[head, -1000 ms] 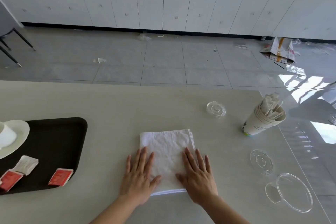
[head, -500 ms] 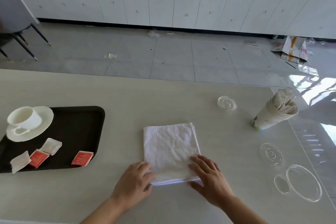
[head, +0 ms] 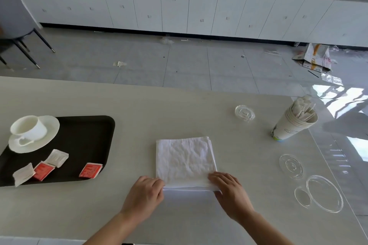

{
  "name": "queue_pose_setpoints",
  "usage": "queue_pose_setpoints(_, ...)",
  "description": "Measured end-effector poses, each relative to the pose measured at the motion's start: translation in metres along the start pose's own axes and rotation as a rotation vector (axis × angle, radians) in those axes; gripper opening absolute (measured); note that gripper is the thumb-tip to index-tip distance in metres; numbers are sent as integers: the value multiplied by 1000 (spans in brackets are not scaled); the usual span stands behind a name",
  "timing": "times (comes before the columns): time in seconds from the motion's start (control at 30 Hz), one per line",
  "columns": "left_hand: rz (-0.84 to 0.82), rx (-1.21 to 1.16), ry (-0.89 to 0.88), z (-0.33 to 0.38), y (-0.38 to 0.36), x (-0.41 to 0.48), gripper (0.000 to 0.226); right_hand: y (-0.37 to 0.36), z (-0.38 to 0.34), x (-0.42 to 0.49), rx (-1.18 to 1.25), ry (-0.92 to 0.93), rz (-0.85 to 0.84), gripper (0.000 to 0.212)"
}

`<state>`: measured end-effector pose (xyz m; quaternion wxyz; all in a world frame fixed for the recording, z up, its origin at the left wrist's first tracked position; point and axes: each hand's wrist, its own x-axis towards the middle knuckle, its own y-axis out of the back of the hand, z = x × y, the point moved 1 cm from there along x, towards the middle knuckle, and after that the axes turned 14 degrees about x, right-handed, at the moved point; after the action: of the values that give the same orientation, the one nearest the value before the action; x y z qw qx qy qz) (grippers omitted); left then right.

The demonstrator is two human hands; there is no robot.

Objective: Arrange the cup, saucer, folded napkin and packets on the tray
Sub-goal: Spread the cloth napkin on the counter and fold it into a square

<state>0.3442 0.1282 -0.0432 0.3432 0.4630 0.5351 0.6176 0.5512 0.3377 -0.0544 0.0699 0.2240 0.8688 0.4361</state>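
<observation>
My two hands sit at the near edge of the folded napkin (head: 185,162), which lies flat on the pale surface (head: 179,109) just below the middle of the frame, its layered edges showing along the right side. My left hand (head: 146,195) is at the napkin's lower left corner with its fingers (head: 157,182) curled in narrow, pinching that corner. My right hand (head: 231,195) is at the lower right corner; its fingers (head: 218,177) are bent over the top of the cloth and the thumb is tucked against the near edge, so it grips the corner too. The rest of the napkin stretches away from my fingertips toward the top of the frame, uncovered.

The black tray (head: 85,141) is at the left of the frame, well apart from the napkin. On its upper left part the white cup (head: 29,127) stands upright on the saucer (head: 52,127), handle toward me. Below them lie the packets: a white packet (head: 57,157) touching a red packet (head: 42,171), another white packet (head: 23,174) at the lower left just beside that red one, and a second red packet (head: 90,170) alone near the tray's lower right corner.

At the right of the frame stands a stack of paper cups (head: 292,125) stuffed with wrapped sticks, with clear lids (head: 244,113) scattered around it
</observation>
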Motion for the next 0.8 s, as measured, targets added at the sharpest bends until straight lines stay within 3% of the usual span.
queue_pose_setpoints(0.13,-50,-48,-59,-4,-1,-8,11,3,-4,0,20,-11,75,30)
queue_pose_setpoints(0.23,-159,-25,-90,-8,0,-17,35,4,-6,0,31,-35,77,23)
queue_pose_setpoints(0.4,-121,-80,-36,-5,5,-17,35,6,-9,1,43,-69,47,14)
queue_pose_setpoints(0.5,-172,-229,153,-6,7,-21,36,7,-8,-2,80,-105,49,8)
queue_pose_setpoints(0.6,-198,-482,412,-5,10,-20,22,8,-5,-4,144,-173,65,4)
queue_pose_setpoints(0.8,-236,-762,659,-8,15,-3,19,12,-6,12,262,-294,121,11)
